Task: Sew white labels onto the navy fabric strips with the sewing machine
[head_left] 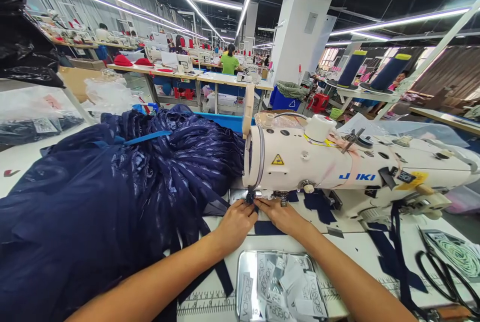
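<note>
Both my hands meet under the head of a white sewing machine (285, 154), right by its presser foot (250, 194). My left hand (239, 219) is closed, its fingertips pinching a small piece of navy fabric (256, 208) at the foot. From the other side my right hand (279, 214) holds the same piece, thumb and fingers pressed together. Most of the piece is hidden beneath the fingers and the foot. A large heap of gathered navy fabric (180, 157) lies left of the machine, with loose strips (224, 277) trailing near my left forearm.
A metal tray (243, 257) of printed labels (292, 282) sits between my forearms. Black scissors (442, 274) and navy scraps (318, 207) lie to the right. Two navy thread cones (350, 69) stand behind the machine. A person in green (229, 63) sits farther back.
</note>
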`<state>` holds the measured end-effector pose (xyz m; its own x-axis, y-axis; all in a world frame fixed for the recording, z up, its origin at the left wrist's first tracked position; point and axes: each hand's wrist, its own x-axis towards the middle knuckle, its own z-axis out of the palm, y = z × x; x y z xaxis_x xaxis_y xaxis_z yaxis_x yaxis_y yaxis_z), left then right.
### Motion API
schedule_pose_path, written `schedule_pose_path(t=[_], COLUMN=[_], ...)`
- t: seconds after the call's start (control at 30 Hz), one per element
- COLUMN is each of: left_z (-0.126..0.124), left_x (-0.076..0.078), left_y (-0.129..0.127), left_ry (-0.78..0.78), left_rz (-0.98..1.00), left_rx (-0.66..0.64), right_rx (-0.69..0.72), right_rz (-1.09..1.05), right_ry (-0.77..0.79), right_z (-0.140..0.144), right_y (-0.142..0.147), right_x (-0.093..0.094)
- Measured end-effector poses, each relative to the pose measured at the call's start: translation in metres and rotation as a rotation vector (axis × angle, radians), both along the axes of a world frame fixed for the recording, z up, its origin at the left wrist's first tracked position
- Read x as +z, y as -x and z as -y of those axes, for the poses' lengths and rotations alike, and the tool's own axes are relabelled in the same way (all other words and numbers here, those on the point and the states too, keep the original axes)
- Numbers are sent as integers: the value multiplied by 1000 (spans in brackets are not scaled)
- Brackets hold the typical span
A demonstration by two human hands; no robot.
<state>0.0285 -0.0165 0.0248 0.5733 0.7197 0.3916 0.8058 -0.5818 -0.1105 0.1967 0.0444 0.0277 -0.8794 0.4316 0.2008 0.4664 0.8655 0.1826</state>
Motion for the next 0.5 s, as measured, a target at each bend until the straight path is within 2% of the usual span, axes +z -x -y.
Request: schedule_pose_path(t=[0.27, 0.5], left_z=[-3, -7], left_x=[-3, -5], left_y=[-3, -3], left_ry=[-66, -90], left_rz=[8, 34], left_rx=[36, 59], right_rx=[-34, -110], right_rz=[17, 61], right_ry=[-48, -18], right_z=[-3, -4], right_y=[0, 2], right_x=[-2, -1])
